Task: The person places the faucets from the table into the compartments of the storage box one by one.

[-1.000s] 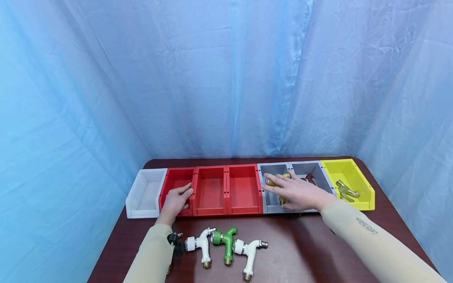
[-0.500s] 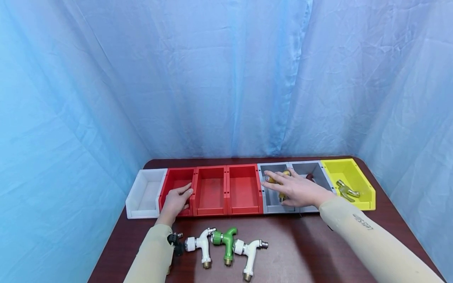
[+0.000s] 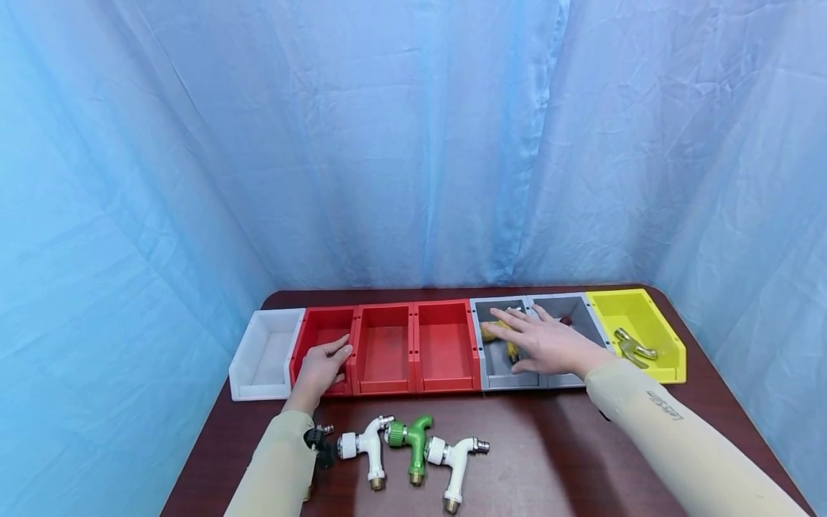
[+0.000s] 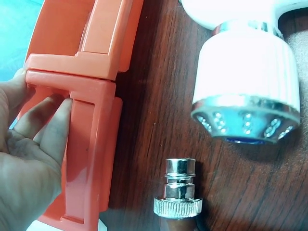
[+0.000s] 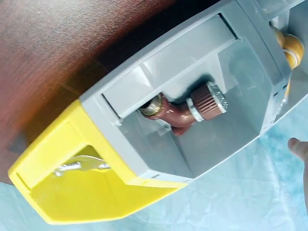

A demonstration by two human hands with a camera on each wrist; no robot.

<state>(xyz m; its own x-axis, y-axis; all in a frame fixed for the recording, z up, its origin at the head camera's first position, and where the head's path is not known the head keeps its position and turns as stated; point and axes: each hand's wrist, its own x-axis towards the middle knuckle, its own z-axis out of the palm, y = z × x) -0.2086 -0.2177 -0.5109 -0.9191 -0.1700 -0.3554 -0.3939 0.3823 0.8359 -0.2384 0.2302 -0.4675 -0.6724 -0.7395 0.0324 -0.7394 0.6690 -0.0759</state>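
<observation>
My right hand hovers over the left grey bin with its fingers spread. A yellow tap lies in that bin, partly hidden under the fingers; the right wrist view shows part of this yellow tap and a fingertip apart from it. A brown tap with a ribbed knob is in the right grey bin. On the left, my left hand pinches the side wall of the leftmost red bin, its thumb on the rim and its fingers inside.
Two more red bins stand mid-row, with a white bin at the left end. The yellow bin holds a brass-coloured tap. In front lie a white tap, a green tap, another white tap and a black tap.
The yellow tap has left my right hand's fingers and turned as it settled in the left grey bin. The right fingers have spread and lifted slightly. My left hand has stayed put.
</observation>
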